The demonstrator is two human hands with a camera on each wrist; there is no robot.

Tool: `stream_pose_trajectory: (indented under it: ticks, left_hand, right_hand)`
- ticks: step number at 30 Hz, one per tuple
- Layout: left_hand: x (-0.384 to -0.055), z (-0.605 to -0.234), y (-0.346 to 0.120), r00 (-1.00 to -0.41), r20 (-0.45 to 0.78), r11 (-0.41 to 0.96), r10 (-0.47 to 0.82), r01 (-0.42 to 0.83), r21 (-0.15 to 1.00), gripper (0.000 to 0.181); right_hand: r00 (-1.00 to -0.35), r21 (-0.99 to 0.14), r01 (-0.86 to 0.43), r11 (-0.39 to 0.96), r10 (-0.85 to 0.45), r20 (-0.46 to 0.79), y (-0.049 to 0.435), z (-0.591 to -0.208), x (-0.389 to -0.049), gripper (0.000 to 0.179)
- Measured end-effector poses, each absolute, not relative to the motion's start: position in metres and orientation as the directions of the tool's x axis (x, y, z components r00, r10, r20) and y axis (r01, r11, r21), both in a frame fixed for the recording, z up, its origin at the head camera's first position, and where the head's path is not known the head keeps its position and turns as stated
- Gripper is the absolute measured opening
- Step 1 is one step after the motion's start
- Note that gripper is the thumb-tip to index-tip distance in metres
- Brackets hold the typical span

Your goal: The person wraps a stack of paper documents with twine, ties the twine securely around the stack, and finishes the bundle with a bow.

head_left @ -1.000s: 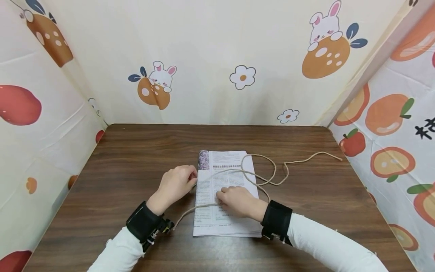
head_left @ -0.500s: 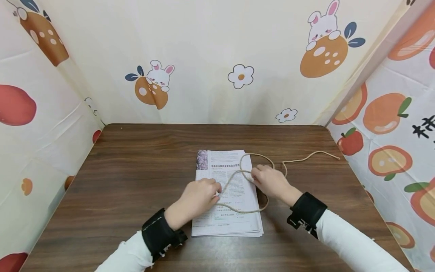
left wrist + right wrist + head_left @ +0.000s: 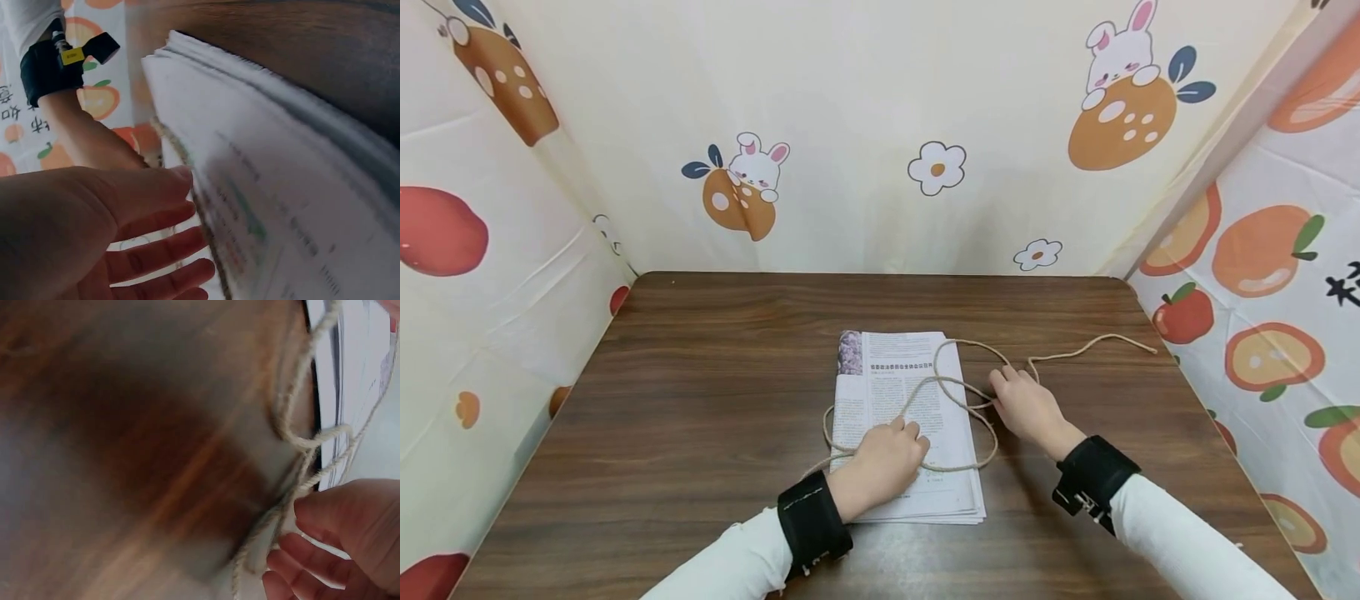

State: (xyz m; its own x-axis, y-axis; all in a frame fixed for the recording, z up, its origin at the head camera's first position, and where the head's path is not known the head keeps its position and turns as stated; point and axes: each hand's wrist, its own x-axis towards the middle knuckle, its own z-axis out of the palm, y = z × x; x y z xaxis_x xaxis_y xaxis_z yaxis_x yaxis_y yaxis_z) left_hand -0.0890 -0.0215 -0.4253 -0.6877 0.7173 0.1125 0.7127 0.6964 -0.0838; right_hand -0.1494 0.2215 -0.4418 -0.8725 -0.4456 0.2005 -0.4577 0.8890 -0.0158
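A folded newspaper stack (image 3: 887, 358) lies on the table, with a thin beige rope (image 3: 958, 468) looped across it and trailing off both sides. My left hand (image 3: 883, 467) is low over the newspaper's lower middle. In the left wrist view its fingers (image 3: 159, 247) are spread from the thumb, and the rope runs just beyond the fingertips. At the newspaper's right side, my right hand (image 3: 1033, 412) reaches where several rope strands cross. The right wrist view has its thumb and fingers (image 3: 312, 556) slightly bent and apart, beside the rope strands.
The brown wooden table (image 3: 722, 375) extends around the newspaper. One rope end lies toward the table's right edge. A printed curtain (image 3: 850, 100) closes off the back, with fruit-patterned sheets (image 3: 1262, 300) along both sides.
My left hand has moved right and down across the newspaper. The right hand has gone from the newspaper's middle to its right side. A rope loop now shows at the newspaper's left edge.
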Motion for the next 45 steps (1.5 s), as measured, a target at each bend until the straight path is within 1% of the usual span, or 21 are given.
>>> stream_pose_trajectory:
  ticks: [4,8,11,15,19,23,27,31,33,36,40,45]
  left_hand:
    - [-0.085,-0.432,-0.019,-0.674,0.166,0.694,0.719,0.701,-0.160,0.005]
    - [-0.084,-0.437,-0.019,-0.670,0.184,0.695,0.719,0.695,-0.184,0.004]
    - [-0.084,-0.439,-0.020,-0.685,0.150,0.701,0.713,0.693,-0.168,0.004]
    - [-0.084,-0.437,-0.027,-0.719,0.107,0.727,0.686,0.674,-0.134,0.003]
    - [-0.085,-0.434,-0.034,-0.737,0.118,0.746,0.665,0.655,-0.120,0.003]
    - [-0.087,-0.433,-0.039,-0.734,0.118,0.743,0.669,0.661,-0.101,0.004]
    - [-0.091,-0.431,-0.047,-0.751,0.103,0.757,0.652,0.651,-0.045,0.004]
    - [-0.096,-0.424,-0.065,-0.781,0.125,0.783,0.613,0.621,0.040,0.004]
    - [-0.097,-0.421,-0.077,-0.799,0.121,0.797,0.589,0.599,0.080,0.003]
    - [-0.097,-0.419,-0.098,-0.829,0.110,0.819,0.549,0.560,0.127,0.011]
    - [-0.096,-0.422,-0.130,-0.865,0.122,0.851,0.486,0.500,0.157,0.018]
    - [-0.099,-0.427,-0.173,-0.904,0.125,0.889,0.408,0.425,0.172,0.027]
  right_hand:
    - [-0.875,-0.002,-0.437,0.899,-0.425,0.230,0.224,-0.446,-0.144,0.023]
    - [-0.879,0.020,-0.423,0.906,-0.416,0.235,0.225,-0.450,-0.142,0.024]
    - [-0.878,0.030,-0.421,0.907,-0.416,0.237,0.226,-0.452,-0.142,0.023]
    - [-0.885,0.025,-0.415,0.910,-0.410,0.222,0.227,-0.452,-0.144,0.019]
    - [-0.888,0.020,-0.411,0.911,-0.405,0.219,0.230,-0.452,-0.145,0.017]
    - [-0.873,0.022,-0.425,0.905,-0.417,0.255,0.232,-0.452,-0.146,0.017]
    - [-0.845,0.033,-0.449,0.893,-0.436,0.311,0.234,-0.452,-0.148,0.018]
    - [-0.824,0.036,-0.460,0.887,-0.442,0.354,0.236,-0.452,-0.149,0.018]
    - [-0.827,0.033,-0.459,0.888,-0.440,0.349,0.237,-0.452,-0.149,0.019]
    - [-0.839,0.025,-0.455,0.890,-0.438,0.323,0.239,-0.452,-0.148,0.019]
    - [-0.857,0.021,-0.443,0.896,-0.431,0.284,0.242,-0.450,-0.147,0.019]
    - [-0.859,0.020,-0.437,0.899,-0.424,0.285,0.248,-0.449,-0.147,0.021]
